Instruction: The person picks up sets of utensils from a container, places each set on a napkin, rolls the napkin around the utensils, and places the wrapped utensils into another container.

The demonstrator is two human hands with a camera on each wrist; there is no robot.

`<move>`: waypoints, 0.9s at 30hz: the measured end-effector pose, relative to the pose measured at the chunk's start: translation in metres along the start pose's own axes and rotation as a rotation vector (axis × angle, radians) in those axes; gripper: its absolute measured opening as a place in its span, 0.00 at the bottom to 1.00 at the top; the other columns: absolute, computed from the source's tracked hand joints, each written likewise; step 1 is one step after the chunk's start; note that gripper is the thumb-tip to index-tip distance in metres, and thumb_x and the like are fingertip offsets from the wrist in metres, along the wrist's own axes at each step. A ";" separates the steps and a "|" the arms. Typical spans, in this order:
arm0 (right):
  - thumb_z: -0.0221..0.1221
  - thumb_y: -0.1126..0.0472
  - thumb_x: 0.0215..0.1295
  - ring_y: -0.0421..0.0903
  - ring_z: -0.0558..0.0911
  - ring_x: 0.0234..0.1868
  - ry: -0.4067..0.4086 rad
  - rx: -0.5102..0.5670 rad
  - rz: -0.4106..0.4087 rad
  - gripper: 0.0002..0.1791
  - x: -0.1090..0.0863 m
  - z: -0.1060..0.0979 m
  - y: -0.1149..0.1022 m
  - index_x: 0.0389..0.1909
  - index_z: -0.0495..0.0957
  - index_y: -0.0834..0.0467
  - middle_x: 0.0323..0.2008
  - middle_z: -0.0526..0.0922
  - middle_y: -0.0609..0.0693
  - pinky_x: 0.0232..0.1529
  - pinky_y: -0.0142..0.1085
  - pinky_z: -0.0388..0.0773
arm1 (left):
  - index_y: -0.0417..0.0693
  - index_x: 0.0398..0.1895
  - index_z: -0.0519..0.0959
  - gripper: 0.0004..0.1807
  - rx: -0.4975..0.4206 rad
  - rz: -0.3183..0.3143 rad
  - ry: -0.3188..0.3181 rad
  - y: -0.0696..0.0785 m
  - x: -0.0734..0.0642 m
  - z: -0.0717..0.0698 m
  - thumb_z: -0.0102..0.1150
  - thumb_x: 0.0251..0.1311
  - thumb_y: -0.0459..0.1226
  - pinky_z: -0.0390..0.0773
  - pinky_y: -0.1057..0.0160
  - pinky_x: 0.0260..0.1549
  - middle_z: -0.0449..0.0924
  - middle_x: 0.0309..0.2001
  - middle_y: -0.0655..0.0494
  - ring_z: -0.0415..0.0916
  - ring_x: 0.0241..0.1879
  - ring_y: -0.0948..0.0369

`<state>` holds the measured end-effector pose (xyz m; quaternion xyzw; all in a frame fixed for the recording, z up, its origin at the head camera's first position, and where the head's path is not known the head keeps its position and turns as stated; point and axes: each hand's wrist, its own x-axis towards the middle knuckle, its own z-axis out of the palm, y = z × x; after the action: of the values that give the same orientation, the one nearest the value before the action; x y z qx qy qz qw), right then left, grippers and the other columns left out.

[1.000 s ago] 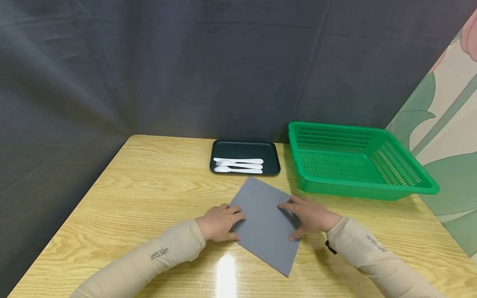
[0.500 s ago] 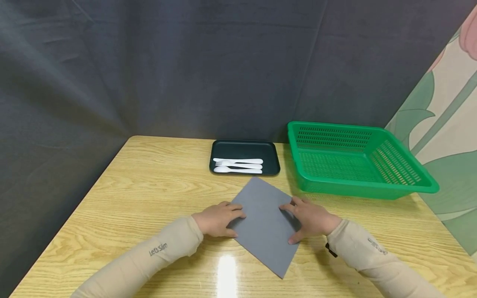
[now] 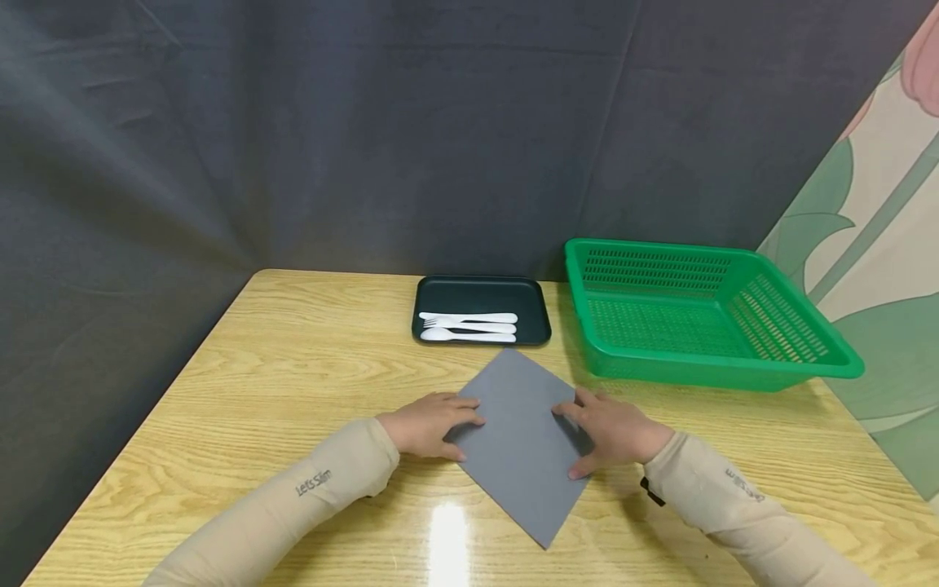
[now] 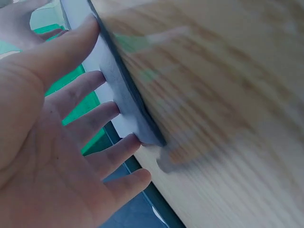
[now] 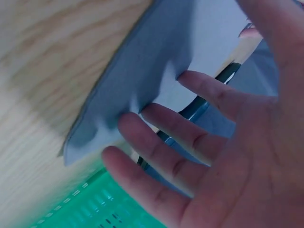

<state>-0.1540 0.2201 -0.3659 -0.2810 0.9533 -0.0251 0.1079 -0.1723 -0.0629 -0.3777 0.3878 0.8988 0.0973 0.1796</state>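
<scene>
A flat grey rectangular sheet (image 3: 517, 456) lies turned at an angle on the wooden table, one corner pointing towards the tray. My left hand (image 3: 428, 425) rests its spread fingertips on the sheet's left side, thumb at the edge. On the opposite side, the fingertips and thumb of my right hand (image 3: 614, 427) touch the sheet, fingers apart. The left wrist view shows a layered edge on the sheet (image 4: 126, 88) beside the loosely extended fingers. In the right wrist view, fingertips press lightly on the sheet (image 5: 156, 59). Neither hand grips it.
A dark tray (image 3: 484, 295) beyond the sheet carries a white knife (image 3: 477, 318), fork (image 3: 480, 327) and spoon (image 3: 469, 335). At the right stands a green plastic basket (image 3: 685, 363). A dark curtain (image 3: 411, 130) hangs behind the table (image 3: 293, 383).
The sheet has turned slightly clockwise, its far corner shifting right and its near corner left. My left hand has moved slightly away from me; the right hand has barely moved.
</scene>
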 end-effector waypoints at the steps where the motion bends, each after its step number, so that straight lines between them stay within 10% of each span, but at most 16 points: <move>1: 0.73 0.41 0.37 0.49 0.75 0.38 -0.001 -0.001 -0.003 0.44 0.001 0.000 0.001 0.56 0.71 0.58 0.45 0.73 0.57 0.34 0.41 0.76 | 0.50 0.62 0.70 0.28 -0.001 0.003 -0.001 0.000 0.000 0.000 0.62 0.57 0.43 0.57 0.50 0.68 0.61 0.69 0.48 0.56 0.70 0.48; 10: 0.73 0.46 0.38 0.65 0.66 0.64 -0.031 0.116 -0.093 0.51 0.006 -0.001 0.004 0.64 0.65 0.64 0.66 0.62 0.67 0.59 0.53 0.69 | 0.49 0.62 0.69 0.28 -0.010 0.005 -0.029 0.001 0.002 -0.005 0.61 0.58 0.41 0.55 0.52 0.69 0.59 0.70 0.48 0.54 0.71 0.49; 27: 0.73 0.46 0.39 0.68 0.62 0.66 -0.076 0.216 -0.057 0.54 0.003 0.002 0.001 0.65 0.61 0.67 0.67 0.57 0.72 0.61 0.55 0.66 | 0.51 0.65 0.67 0.30 -0.043 0.011 -0.045 -0.003 0.004 -0.005 0.60 0.58 0.41 0.55 0.54 0.70 0.55 0.71 0.49 0.50 0.72 0.50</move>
<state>-0.1569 0.2189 -0.3686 -0.2954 0.9319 -0.1200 0.1729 -0.1787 -0.0622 -0.3746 0.3908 0.8901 0.1089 0.2077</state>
